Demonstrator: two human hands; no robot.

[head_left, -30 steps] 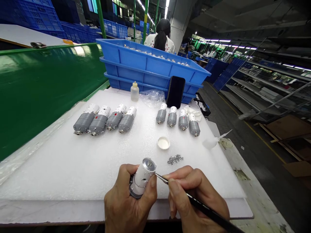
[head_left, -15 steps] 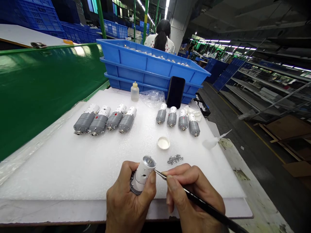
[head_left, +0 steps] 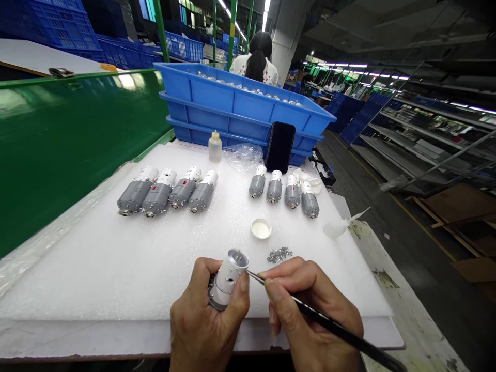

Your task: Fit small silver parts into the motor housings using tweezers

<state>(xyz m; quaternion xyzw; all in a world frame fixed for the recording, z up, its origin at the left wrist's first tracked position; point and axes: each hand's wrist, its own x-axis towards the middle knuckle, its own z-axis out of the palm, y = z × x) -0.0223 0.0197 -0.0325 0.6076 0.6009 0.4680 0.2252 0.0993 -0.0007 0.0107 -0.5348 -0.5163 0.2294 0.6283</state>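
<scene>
bright overhead strip lights (head_left: 265,14) throw glare on the green panel (head_left: 77,129); the white motor (head_left: 228,276) looks sharp, while the frame's edges bow outward.

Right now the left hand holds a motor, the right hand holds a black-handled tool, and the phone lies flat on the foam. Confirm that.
Wrong on the phone: the head view shows the phone standing upright against the blue crates, not lying flat. The rest stands: the left hand holds the motor, the right hand holds the black-handled tool, and the foam lies below them.

Nine motors (head_left: 135,190) in all: eight on the foam sheet (head_left: 96,268), one in the left hand (head_left: 209,305).
</scene>
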